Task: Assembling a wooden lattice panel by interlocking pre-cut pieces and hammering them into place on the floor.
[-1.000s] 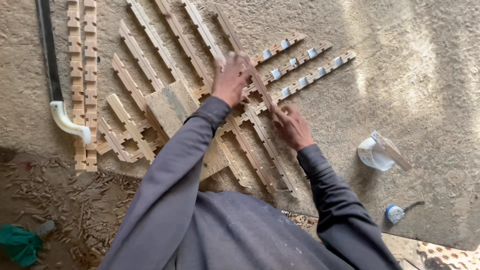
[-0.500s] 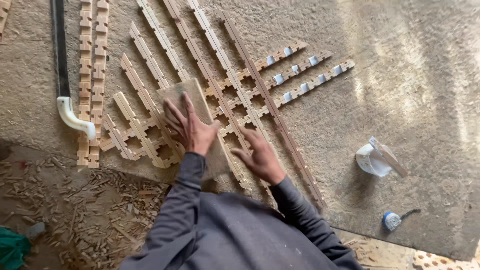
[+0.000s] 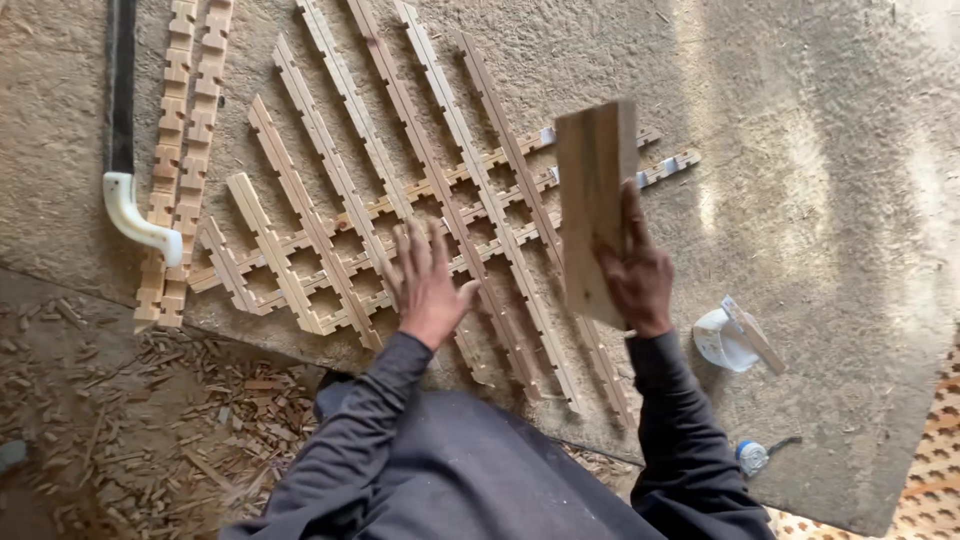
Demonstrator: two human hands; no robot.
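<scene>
the flat wooden block (image 3: pixel 594 205) is raised above the lattice, tilted nearly on end, held low down by the right hand (image 3: pixel 634 275); its grip is wrapped around the block's lower edge, thumb on the near face and fingers behind. it looks stiff and solid, probably of moderate weight, with a dry rough surface unlikely to slip, and taking it by the lower end leaves the broad upper part free. the left hand (image 3: pixel 428 283) is spread flat, palm down, on or just above the notched wooden strips of the lattice (image 3: pixel 400 215), holding nothing. the strips look thin and easy to snap at the notches. the lattice lies on a rough board on the floor (image 3: pixel 820 150). two loose notched strips (image 3: pixel 185 120) lie beside a dark bar with a white hooked end (image 3: pixel 130 200). wood chips (image 3: pixel 180 420) lie near the person; a small white container (image 3: pixel 728 338) sits at the right.
</scene>
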